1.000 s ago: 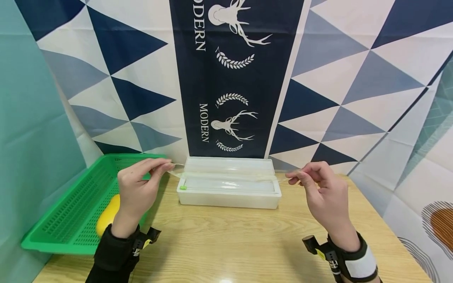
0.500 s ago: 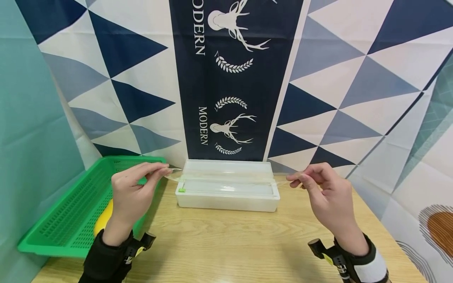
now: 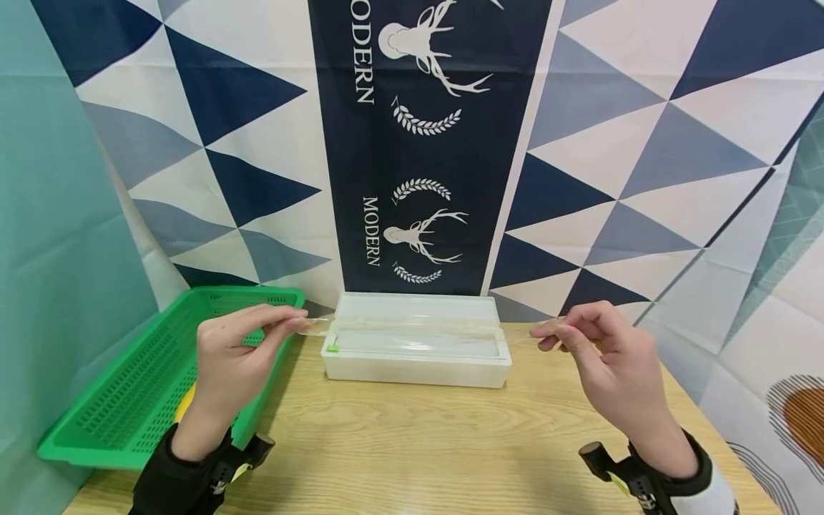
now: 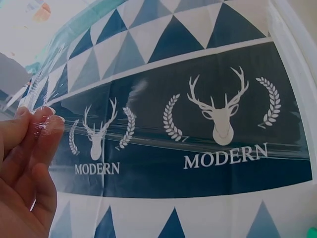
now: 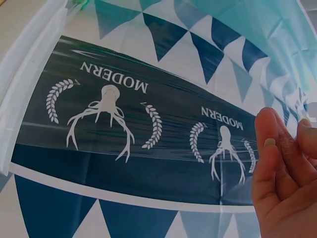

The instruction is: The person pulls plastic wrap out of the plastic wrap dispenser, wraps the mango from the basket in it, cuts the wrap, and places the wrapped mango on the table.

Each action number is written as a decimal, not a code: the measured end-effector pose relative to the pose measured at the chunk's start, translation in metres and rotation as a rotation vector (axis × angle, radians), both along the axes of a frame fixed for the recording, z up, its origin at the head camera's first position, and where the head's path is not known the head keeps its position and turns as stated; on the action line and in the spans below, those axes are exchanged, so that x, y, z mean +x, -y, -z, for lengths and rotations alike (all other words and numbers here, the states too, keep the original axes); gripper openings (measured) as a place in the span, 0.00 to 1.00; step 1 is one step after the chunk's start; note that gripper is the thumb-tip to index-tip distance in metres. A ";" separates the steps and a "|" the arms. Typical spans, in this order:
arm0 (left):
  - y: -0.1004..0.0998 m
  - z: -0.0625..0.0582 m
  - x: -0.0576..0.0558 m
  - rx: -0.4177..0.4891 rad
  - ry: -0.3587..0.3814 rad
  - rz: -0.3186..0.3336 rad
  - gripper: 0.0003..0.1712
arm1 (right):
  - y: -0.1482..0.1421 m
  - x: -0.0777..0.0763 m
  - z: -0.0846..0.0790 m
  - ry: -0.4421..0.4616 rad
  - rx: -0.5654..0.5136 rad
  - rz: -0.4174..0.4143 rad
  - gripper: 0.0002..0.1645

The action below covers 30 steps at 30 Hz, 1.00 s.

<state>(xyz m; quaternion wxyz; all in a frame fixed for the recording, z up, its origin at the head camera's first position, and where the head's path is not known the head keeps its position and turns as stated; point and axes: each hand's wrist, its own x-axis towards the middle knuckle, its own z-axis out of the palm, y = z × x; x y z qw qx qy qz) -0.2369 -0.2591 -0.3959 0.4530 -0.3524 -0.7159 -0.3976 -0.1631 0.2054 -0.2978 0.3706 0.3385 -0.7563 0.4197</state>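
Observation:
Clear plastic wrap [image 4: 148, 136] stretches in a thin sheet between the two hands, over the white cling film box [image 3: 417, 370]. My left hand [image 3: 238, 361] pinches one corner between thumb and fingertips, left of the box. On the other side, my right hand [image 3: 611, 365] pinches the opposite corner between thumb and forefinger. The box's white lid [image 3: 417, 307] stands raised at the back, and a small green slider [image 3: 332, 348] sits at its front left. In both wrist views the wall pattern shows through the film.
A green plastic basket [image 3: 84, 436] stands at left, partly behind the left hand. Inside it lies a yellow rounded thing [image 3: 185, 403], mostly hidden by that wrist. The wooden table [image 3: 412, 436] meets a patterned cloth wall [image 3: 444, 143] just behind the box.
Both hands have moved slightly apart and a little toward the body, still holding the plastic wrap. The left wrist now covers more of the yellow thing in the basket.

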 end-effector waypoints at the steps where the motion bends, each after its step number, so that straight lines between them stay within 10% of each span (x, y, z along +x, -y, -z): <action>1: 0.003 0.004 -0.002 -0.003 0.002 0.011 0.21 | 0.000 0.001 0.000 0.001 0.001 0.002 0.09; 9: -0.052 -0.090 0.081 -0.002 0.065 0.086 0.06 | -0.004 0.008 0.001 -0.016 -0.005 -0.031 0.02; 30: -0.040 -0.101 0.097 -0.016 0.324 0.230 0.12 | -0.001 0.021 -0.008 -0.123 -0.024 -0.092 0.18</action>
